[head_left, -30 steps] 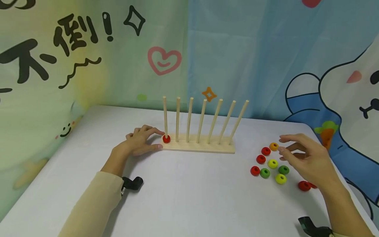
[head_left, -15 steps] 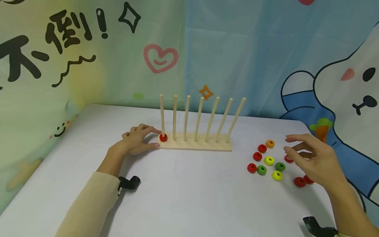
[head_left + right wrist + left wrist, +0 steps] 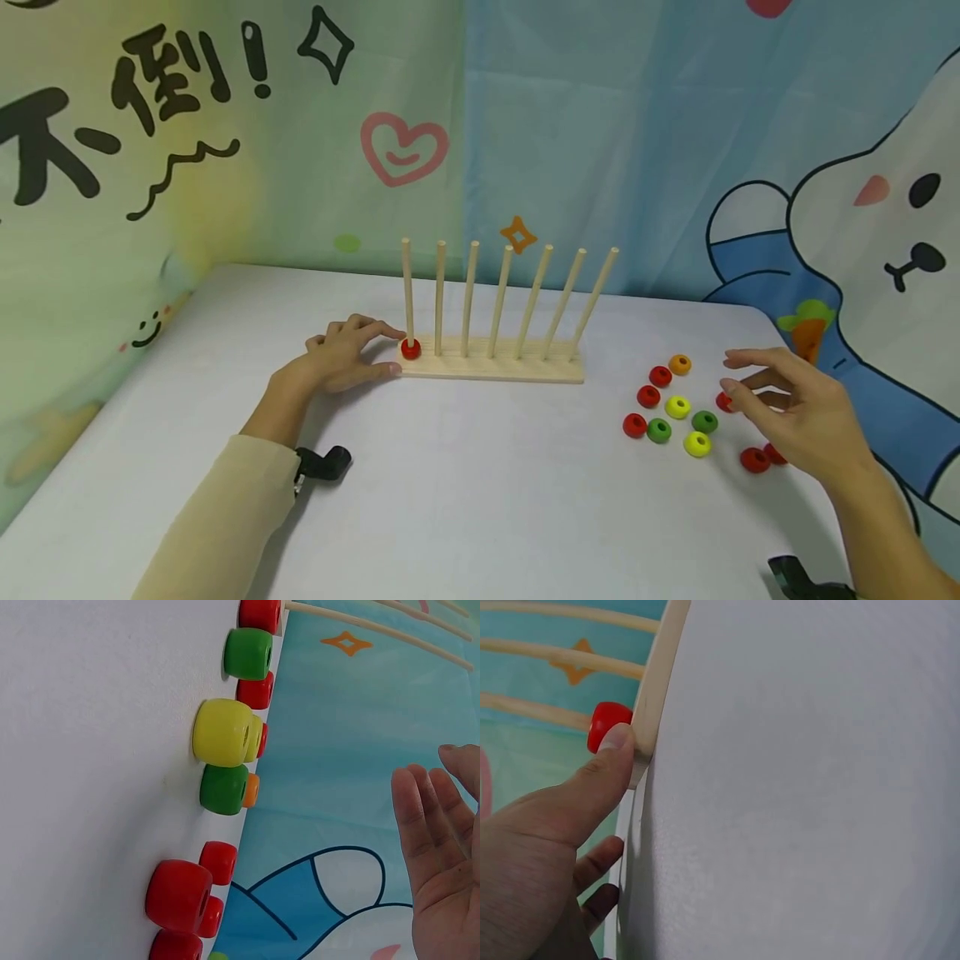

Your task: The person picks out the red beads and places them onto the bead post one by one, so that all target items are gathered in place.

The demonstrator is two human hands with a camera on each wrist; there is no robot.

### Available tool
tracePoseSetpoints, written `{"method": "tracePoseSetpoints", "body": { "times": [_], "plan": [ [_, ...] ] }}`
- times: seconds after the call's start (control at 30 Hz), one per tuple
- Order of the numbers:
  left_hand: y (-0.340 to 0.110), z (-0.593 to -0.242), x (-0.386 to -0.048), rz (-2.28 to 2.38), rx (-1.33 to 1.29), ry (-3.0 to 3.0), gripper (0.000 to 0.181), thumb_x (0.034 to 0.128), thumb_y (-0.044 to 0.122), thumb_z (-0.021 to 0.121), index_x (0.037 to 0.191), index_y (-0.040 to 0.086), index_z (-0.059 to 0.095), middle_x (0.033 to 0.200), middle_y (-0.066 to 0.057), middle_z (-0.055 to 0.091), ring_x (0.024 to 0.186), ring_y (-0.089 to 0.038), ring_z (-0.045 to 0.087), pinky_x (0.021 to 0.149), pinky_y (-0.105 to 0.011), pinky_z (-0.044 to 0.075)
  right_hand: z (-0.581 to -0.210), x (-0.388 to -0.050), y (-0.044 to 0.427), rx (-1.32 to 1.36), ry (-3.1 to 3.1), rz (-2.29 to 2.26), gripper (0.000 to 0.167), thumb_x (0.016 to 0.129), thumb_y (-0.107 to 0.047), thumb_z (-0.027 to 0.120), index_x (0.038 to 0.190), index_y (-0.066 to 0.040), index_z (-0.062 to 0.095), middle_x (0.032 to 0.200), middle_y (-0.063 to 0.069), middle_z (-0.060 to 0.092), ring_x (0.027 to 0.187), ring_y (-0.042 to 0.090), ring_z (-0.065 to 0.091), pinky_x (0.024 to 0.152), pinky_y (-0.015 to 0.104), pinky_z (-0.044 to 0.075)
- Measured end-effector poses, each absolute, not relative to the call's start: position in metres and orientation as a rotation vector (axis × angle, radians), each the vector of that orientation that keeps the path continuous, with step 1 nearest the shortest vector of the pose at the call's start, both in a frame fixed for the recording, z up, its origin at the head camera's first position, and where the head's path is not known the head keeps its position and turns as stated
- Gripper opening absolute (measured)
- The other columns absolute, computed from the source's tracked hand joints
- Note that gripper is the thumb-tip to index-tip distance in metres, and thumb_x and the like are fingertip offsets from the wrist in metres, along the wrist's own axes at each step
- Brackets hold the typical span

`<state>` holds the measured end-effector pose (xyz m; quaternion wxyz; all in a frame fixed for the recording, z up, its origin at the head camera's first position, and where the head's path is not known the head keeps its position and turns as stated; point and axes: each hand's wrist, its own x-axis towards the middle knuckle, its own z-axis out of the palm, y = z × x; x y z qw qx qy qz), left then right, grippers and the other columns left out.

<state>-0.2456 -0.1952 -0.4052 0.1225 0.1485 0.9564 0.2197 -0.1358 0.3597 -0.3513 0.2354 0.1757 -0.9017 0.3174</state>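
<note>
A pale wooden peg stand [image 3: 491,367], with several upright pegs along its base, stands on the white table. One red bead [image 3: 410,349] sits at the foot of its leftmost peg. My left hand [image 3: 341,357] holds the left end of the base between thumb and index finger; the thumb [image 3: 604,776] lies at the corner beside the bead. Over the loose beads at the right hovers my right hand [image 3: 795,408], fingers loosely bent, thumb apart and nothing between them. Below it, a red bead [image 3: 723,402] is partly hidden by the fingertips.
Loose beads lie scattered at the right: an orange bead [image 3: 680,364], yellow beads [image 3: 697,444], green beads [image 3: 659,431] and several red beads [image 3: 754,460]. A printed cloth backdrop [image 3: 570,125] hangs behind the table [image 3: 480,500].
My right hand has drawn back slightly to the right of the orange bead, uncovering a red bead. The left hand keeps its place on the stand. The head view has shifted a little.
</note>
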Motion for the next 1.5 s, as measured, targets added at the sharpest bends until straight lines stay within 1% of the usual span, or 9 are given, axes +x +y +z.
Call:
{"method": "tracePoseSetpoints", "body": {
  "times": [0.33, 0.63, 0.93, 1.03, 1.17, 1.33, 1.37, 1.43, 1.5],
  "plan": [
    [-0.195, -0.406, -0.244, 0.644, 0.438, 2.797, 0.063, 0.0919, 0.062, 0.066, 0.148, 0.038, 0.051, 0.160, -0.014, 0.033, 0.140, -0.048, 0.031, 0.103, -0.075, 0.023, -0.355, -0.132, 0.358, 0.449, -2.521, 0.846, 0.050, 0.081, 0.014, 0.079, 0.126, -0.005, 0.069, 0.110, -0.018, 0.063, 0.080, -0.016, 0.063, 0.075, 0.003, 0.048],
    [-0.194, -0.405, -0.246, 0.675, 0.465, 2.808, 0.063, 0.0915, 0.063, 0.066, 0.147, 0.038, 0.051, 0.159, -0.013, 0.034, 0.139, -0.047, 0.031, 0.103, -0.075, 0.023, -0.353, -0.131, 0.363, 0.450, -2.522, 0.838, 0.052, 0.080, 0.015, 0.078, 0.128, -0.005, 0.068, 0.110, -0.014, 0.063, 0.082, -0.016, 0.062, 0.076, 0.002, 0.047],
    [-0.197, -0.407, -0.240, 0.704, 0.470, 2.806, 0.062, 0.0920, 0.062, 0.067, 0.146, 0.037, 0.052, 0.158, -0.014, 0.035, 0.139, -0.048, 0.030, 0.101, -0.077, 0.022, -0.347, -0.126, 0.379, 0.381, -2.521, 0.794, 0.049, 0.082, 0.015, 0.077, 0.126, -0.003, 0.067, 0.113, -0.026, 0.058, 0.088, -0.020, 0.056, 0.077, 0.000, 0.044],
    [-0.197, -0.407, -0.243, 0.703, 0.481, 2.809, 0.062, 0.0922, 0.063, 0.066, 0.146, 0.038, 0.052, 0.158, -0.013, 0.035, 0.139, -0.047, 0.030, 0.102, -0.075, 0.022, -0.348, -0.124, 0.386, 0.325, -2.540, 0.740, 0.048, 0.083, 0.012, 0.078, 0.127, -0.003, 0.066, 0.113, -0.020, 0.059, 0.088, -0.024, 0.052, 0.075, -0.002, 0.042],
    [-0.197, -0.407, -0.245, 0.694, 0.491, 2.813, 0.062, 0.0924, 0.064, 0.065, 0.147, 0.038, 0.051, 0.158, -0.014, 0.035, 0.139, -0.047, 0.031, 0.101, -0.075, 0.022, -0.350, -0.121, 0.393, 0.265, -2.564, 0.693, 0.049, 0.084, 0.011, 0.078, 0.129, -0.003, 0.064, 0.114, 0.004, 0.063, 0.088, -0.026, 0.047, 0.074, -0.003, 0.040],
    [-0.198, -0.405, -0.244, 0.678, 0.481, 2.809, 0.062, 0.0928, 0.061, 0.066, 0.148, 0.037, 0.051, 0.159, -0.014, 0.034, 0.140, -0.047, 0.031, 0.102, -0.075, 0.022, -0.355, -0.121, 0.403, 0.181, -2.615, 0.651, 0.047, 0.086, 0.006, 0.078, 0.131, 0.000, 0.062, 0.117, 0.023, 0.064, 0.088, -0.027, 0.041, 0.074, -0.005, 0.036],
    [-0.197, -0.405, -0.244, 0.677, 0.479, 2.805, 0.062, 0.0930, 0.061, 0.066, 0.148, 0.037, 0.051, 0.159, -0.014, 0.034, 0.140, -0.047, 0.031, 0.102, -0.075, 0.022, -0.356, -0.120, 0.405, 0.158, -2.631, 0.639, 0.047, 0.087, 0.004, 0.078, 0.131, 0.000, 0.061, 0.118, 0.026, 0.064, 0.088, -0.025, 0.041, 0.074, -0.006, 0.035],
    [-0.197, -0.405, -0.243, 0.671, 0.477, 2.798, 0.062, 0.0933, 0.061, 0.065, 0.149, 0.037, 0.050, 0.159, -0.014, 0.034, 0.140, -0.047, 0.031, 0.103, -0.074, 0.023, -0.359, -0.120, 0.409, 0.123, -2.655, 0.626, 0.047, 0.088, 0.001, 0.078, 0.131, 0.001, 0.060, 0.118, 0.028, 0.064, 0.087, -0.010, 0.054, 0.073, -0.006, 0.033],
    [-0.197, -0.405, -0.243, 0.671, 0.482, 2.795, 0.062, 0.0936, 0.061, 0.065, 0.149, 0.037, 0.050, 0.159, -0.014, 0.034, 0.139, -0.047, 0.031, 0.103, -0.074, 0.023, -0.361, -0.119, 0.413, 0.104, -2.671, 0.619, 0.047, 0.089, -0.002, 0.078, 0.132, 0.001, 0.060, 0.118, 0.029, 0.063, 0.086, 0.005, 0.058, 0.072, -0.006, 0.033]
  ]
}}
